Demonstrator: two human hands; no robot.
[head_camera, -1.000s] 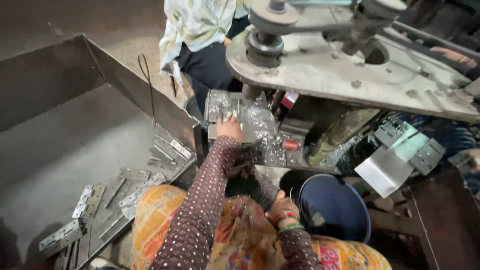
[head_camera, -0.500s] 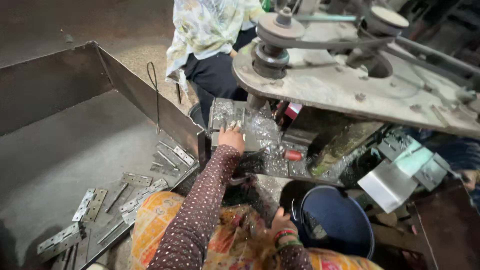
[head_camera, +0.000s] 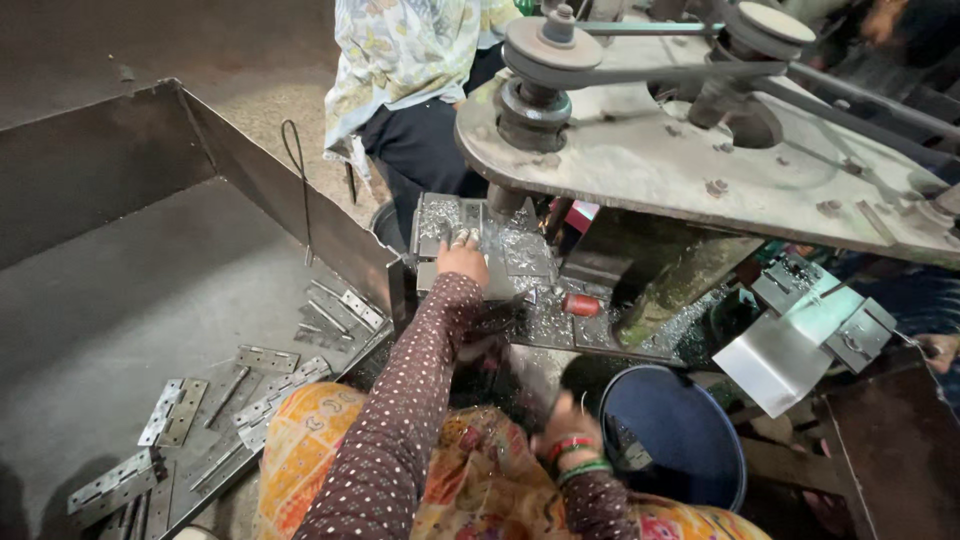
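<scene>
We are in a metal workshop: a belt-driven machine with pulleys fills one to two o'clock, metal shavings litter its bed at twelve, and a steel tray of stamped hinges sits at nine.

One blue bucket, one metal tray

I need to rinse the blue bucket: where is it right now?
In the head view the blue bucket sits low and right of centre, just right of the person's right hand, below the machine bed.
</scene>
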